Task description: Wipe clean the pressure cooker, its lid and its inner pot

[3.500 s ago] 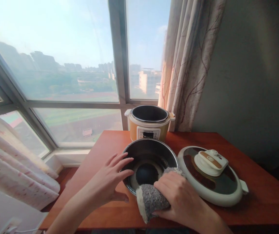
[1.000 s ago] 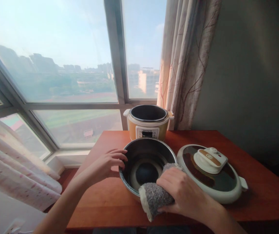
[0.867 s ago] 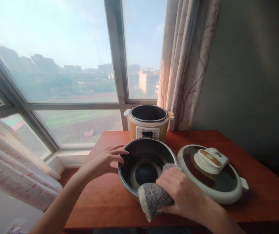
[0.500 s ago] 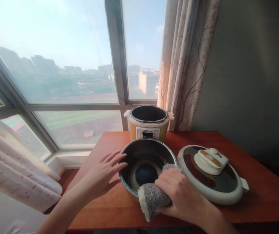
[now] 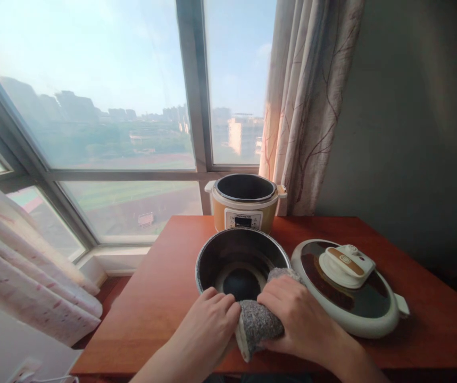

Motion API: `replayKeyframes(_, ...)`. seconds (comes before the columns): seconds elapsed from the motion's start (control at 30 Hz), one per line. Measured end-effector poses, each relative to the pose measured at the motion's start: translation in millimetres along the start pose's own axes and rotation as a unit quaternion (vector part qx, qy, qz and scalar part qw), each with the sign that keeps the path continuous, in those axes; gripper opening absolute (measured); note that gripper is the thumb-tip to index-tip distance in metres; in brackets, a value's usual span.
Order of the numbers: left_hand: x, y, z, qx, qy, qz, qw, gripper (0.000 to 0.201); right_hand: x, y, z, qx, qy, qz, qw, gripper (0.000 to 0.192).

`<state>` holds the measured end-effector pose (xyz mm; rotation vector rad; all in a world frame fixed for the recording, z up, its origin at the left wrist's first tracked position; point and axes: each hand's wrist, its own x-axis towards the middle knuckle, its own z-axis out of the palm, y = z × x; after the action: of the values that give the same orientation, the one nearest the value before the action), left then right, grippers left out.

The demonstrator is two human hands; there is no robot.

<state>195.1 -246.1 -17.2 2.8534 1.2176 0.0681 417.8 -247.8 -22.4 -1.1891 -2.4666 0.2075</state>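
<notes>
A dark inner pot (image 5: 216, 259) stands on the table with its mouth up. My left hand (image 5: 211, 325) is closed over the pot's near rim, fingertips curled to the inside and thumb hidden. My right hand (image 5: 294, 314) wraps around a grey fuzzy cloth (image 5: 258, 324) with a pale edge, bunched across the near right rim. Part of the cloth sticks out past each side of that hand. Directly behind the pot sits the yellow and white pressure cooker body (image 5: 220, 215), lidless, its control panel facing me.
To the right, a round white lid (image 5: 372, 325) with a glass-like top and a knob lies on the reddish wooden table (image 5: 148, 308). Windows (image 5: 128, 106) rise behind the table. Curtains (image 5: 304, 106) hang at the back and at the far left.
My left hand has come from the pot's left side, fingers spread, to its near rim and closed there beside the cloth. My right hand stays on the cloth.
</notes>
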Motion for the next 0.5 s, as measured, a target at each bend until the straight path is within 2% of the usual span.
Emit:
replayKeyframes(0.1,-2.5,-8.5,4.6,0.005,0.032,0.025,0.999,0.012,-1.9,3.6,1.7,0.012,0.008,-0.009,1.000,0.046)
replayKeyframes(0.3,-7.1,-38.8,3.9,0.024,0.094,0.116,0.989,0.018,-3.3,3.7,3.4,0.021,0.003,-0.017,1.000,0.048)
replayKeyframes(0.5,-9.0,-70.5,-10.8,-0.032,0.100,0.141,0.984,0.017,-4.4,2.1,-0.2,0.026,-0.003,-0.014,1.000,0.047)
